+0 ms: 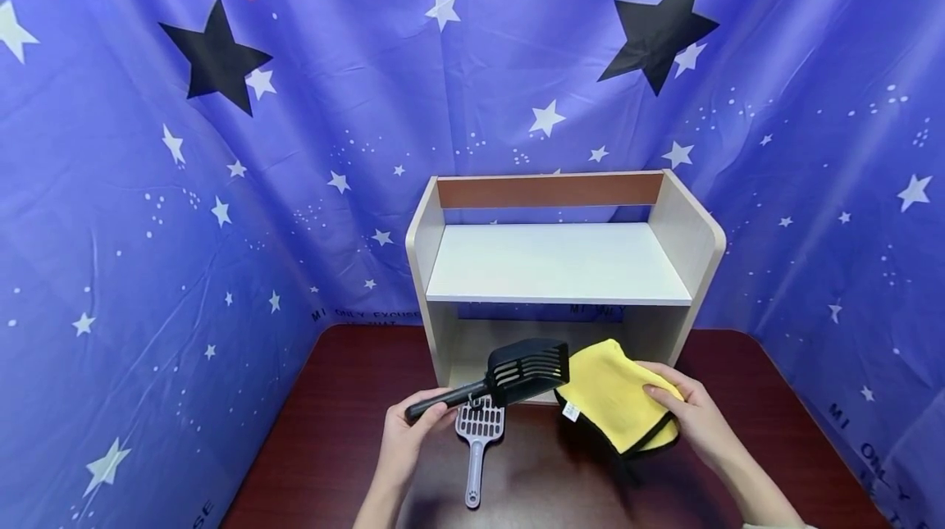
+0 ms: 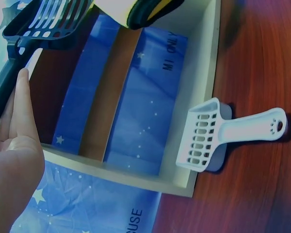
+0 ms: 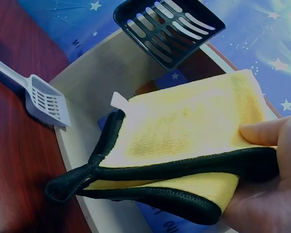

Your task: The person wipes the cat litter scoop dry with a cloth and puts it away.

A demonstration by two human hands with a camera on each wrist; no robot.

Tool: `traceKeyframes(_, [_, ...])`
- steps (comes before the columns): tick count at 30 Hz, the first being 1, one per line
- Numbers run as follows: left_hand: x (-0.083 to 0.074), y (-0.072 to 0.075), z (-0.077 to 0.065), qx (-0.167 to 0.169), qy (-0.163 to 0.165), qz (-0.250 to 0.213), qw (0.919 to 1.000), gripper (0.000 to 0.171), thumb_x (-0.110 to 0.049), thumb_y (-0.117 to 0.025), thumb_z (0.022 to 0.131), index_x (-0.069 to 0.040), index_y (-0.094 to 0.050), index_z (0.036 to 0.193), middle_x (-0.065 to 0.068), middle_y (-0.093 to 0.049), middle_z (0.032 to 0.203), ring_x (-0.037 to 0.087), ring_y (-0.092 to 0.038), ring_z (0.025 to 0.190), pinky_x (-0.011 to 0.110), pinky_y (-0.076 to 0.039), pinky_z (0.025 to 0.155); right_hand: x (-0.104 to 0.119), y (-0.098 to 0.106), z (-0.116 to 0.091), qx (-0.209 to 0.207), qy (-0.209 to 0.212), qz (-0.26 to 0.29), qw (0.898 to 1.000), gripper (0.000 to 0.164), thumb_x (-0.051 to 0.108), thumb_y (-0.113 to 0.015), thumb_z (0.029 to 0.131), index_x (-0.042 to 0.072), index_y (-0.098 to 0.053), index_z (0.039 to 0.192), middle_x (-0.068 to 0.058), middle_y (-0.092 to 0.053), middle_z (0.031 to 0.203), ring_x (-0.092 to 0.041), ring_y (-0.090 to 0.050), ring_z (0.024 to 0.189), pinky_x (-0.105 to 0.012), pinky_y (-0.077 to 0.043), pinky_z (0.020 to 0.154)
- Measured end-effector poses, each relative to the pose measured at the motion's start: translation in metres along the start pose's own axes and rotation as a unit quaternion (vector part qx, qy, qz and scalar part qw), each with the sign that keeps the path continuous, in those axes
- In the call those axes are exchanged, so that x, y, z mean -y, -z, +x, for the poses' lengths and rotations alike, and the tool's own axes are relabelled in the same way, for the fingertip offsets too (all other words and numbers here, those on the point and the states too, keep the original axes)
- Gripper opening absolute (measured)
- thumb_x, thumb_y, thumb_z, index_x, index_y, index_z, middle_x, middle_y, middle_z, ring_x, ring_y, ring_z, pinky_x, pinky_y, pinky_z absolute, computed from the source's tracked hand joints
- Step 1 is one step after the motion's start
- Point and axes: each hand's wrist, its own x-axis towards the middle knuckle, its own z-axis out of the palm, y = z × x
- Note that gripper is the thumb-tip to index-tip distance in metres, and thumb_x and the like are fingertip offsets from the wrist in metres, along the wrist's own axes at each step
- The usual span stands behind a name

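My left hand (image 1: 408, 436) grips the handle of a black slotted litter scoop (image 1: 528, 373), its head raised toward the right, above the table. A folded yellow cloth (image 1: 617, 398) with black edging and a small white tag is pinched at its right side by my right hand (image 1: 690, 410). In the right wrist view the thumb lies on top of the cloth (image 3: 184, 121), and the scoop's head (image 3: 169, 29) shows beyond it. Beneath the black scoop, a grey litter scoop (image 1: 476, 451) with a slotted head lies on the table, touched by neither hand.
A small two-level shelf (image 1: 559, 266) with a white middle board and pale side panels stands at the back of the dark red table (image 1: 332, 430). The grey scoop's head lies by the shelf's front edge. Blue curtains (image 1: 332, 102) with stars surround the table.
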Motion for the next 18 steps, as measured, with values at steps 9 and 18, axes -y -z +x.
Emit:
traceKeyframes(9, [0.01,-0.019,0.004,-0.017,0.009,-0.09,0.9958,0.028,0.004,-0.051,0.093,0.019,-0.053,0.115,0.013,-0.07,0.105,0.025,-0.067,0.099,0.033,-0.053,0.087,-0.011,-0.038,0.003,-0.114,0.014,0.07,0.991,0.032,-0.002,-0.049,0.094,-0.001,-0.055,0.125,0.007,-0.067,0.103,-0.008,-0.065,0.081,-0.023,-0.056,0.064])
traceKeyframes(18, [0.025,-0.045,-0.003,-0.035,0.077,-0.109,0.9904,0.036,-0.003,-0.054,0.093,0.016,-0.049,0.124,0.01,-0.066,0.113,0.024,-0.065,0.103,0.03,-0.053,0.089,-0.009,-0.065,0.016,-0.186,0.021,0.134,0.973,0.036,-0.001,-0.051,0.094,-0.004,-0.049,0.13,0.006,-0.063,0.111,-0.006,-0.062,0.093,-0.02,-0.056,0.073])
